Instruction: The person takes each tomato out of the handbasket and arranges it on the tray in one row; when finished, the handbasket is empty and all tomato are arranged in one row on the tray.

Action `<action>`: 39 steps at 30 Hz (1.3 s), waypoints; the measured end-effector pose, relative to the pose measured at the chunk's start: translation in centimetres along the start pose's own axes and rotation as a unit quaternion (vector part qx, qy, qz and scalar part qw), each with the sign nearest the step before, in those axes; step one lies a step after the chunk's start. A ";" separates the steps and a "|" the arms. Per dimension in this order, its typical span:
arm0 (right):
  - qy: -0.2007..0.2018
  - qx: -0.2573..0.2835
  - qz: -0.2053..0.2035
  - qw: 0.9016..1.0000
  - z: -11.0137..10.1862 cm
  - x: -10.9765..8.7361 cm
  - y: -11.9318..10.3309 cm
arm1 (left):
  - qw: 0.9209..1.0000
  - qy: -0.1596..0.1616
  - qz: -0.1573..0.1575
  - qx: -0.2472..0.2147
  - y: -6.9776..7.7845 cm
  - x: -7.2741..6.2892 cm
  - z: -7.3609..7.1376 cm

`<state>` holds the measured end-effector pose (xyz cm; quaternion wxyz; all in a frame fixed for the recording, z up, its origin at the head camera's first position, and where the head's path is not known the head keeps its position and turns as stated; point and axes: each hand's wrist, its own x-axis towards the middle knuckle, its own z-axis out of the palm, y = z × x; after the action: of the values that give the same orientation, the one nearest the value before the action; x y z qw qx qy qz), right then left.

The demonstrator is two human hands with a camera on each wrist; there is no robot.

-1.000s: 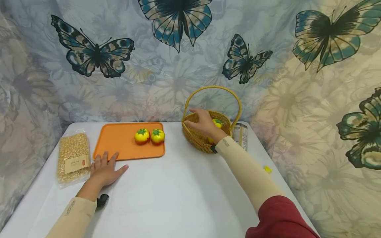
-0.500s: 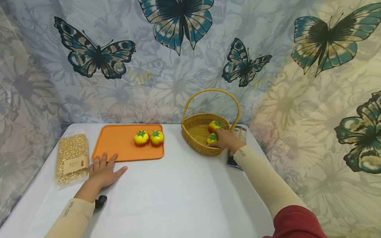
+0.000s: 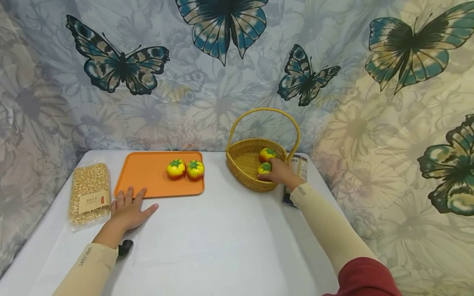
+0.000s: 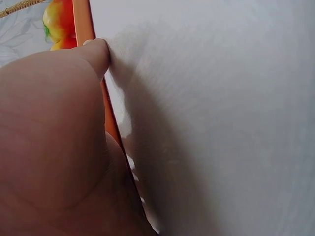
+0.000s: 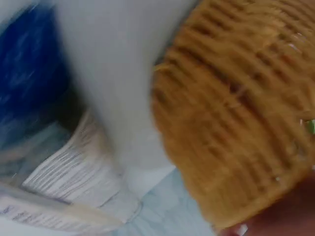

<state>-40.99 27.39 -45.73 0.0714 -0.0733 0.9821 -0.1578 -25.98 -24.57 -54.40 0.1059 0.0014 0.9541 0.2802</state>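
My right hand (image 3: 279, 172) reaches over the right rim of a wicker basket (image 3: 240, 160) and grips a yellow-red persimmon (image 3: 264, 167) with a green leafy top; part of that fruit is hidden by the fingers. Another persimmon (image 3: 267, 154) lies just behind it in the basket. My left hand (image 3: 127, 213) is spread flat, its fingertips on the near edge of an orange tray (image 3: 144, 174). On the tray's right side sit two similar fruits, a left persimmon (image 3: 175, 169) and a right persimmon (image 3: 195, 170). The right wrist view shows the basket's woven wall (image 5: 226, 113), blurred.
A clear bag of corn kernels (image 3: 90, 189) lies left of the tray. Behind my right wrist, beside the basket, lies a printed pouch (image 3: 300, 166), partly covered. The basket's tall handle (image 3: 264, 109) arches above it. A patterned cloth wall (image 3: 207, 102) stands behind the white table.
My right hand has moved from above the basket's middle to its right side and closed around the front persimmon. The left hand has stayed at the tray's edge.
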 end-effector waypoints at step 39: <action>-0.018 0.045 -0.196 0.979 13.4 7.6 -34.9 | 1.000 0.013 -0.019 0.020 -0.2 0.1 -0.7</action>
<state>-42.05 -10.64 -48.06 0.0596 -0.2641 0.9391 -0.2116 -26.16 -25.14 -53.94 0.0991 -0.0187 0.9605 0.2593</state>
